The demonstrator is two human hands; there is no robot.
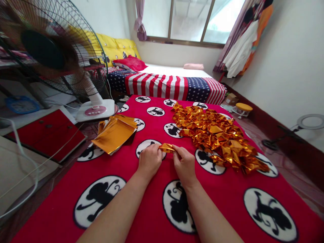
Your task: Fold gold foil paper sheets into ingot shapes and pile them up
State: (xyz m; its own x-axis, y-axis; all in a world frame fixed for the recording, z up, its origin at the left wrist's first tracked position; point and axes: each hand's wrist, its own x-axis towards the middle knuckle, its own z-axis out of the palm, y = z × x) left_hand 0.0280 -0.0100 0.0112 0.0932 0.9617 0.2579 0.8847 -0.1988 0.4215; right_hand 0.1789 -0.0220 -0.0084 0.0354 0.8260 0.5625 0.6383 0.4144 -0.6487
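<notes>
A folded piece of gold foil paper (166,147) is stretched between my two hands, just above the red cloth. My left hand (151,160) pinches its left end, and my right hand (184,163) pinches the right end. To the left lies a stack of flat gold foil sheets (113,134), fanned unevenly. On the right spreads a large heap of folded gold foil pieces (215,131), shaped like small ingots. My fingertips hide both ends of the held piece.
The red cloth (141,216) with round monkey prints covers the surface under my hands. A standing fan (96,109) is at the left, near a red panel (49,133). Behind is a bed with a flag-patterned cover (157,86). A yellow-topped stool (243,107) stands at right.
</notes>
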